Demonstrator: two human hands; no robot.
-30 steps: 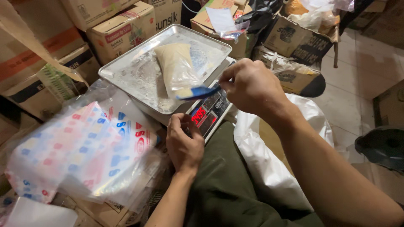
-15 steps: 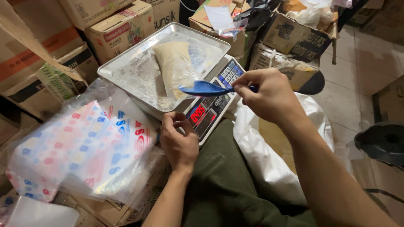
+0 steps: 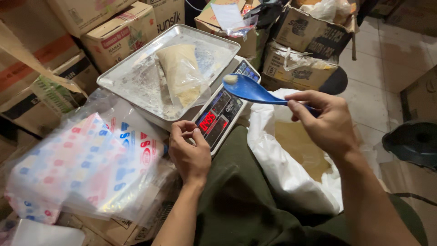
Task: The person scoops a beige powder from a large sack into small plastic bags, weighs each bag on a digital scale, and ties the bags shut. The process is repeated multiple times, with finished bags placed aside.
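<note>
Now pinching thin blue plastic spoon point(image 3: 249, 89) in right hand point(image 3: 328, 122); left hand point(image 3: 190, 151) fingers curled, pressed together, beside shiny metal tray point(image 3: 132, 82).

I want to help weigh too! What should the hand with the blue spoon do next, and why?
Probably tip the spoon into the white sack. The right hand holds it above the sack's open mouth, with a little powder on its tip, away from the filled bag on the scale's tray.

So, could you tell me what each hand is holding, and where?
Right hand holds the blue spoon by its handle end; left hand holds nothing visible.
</note>
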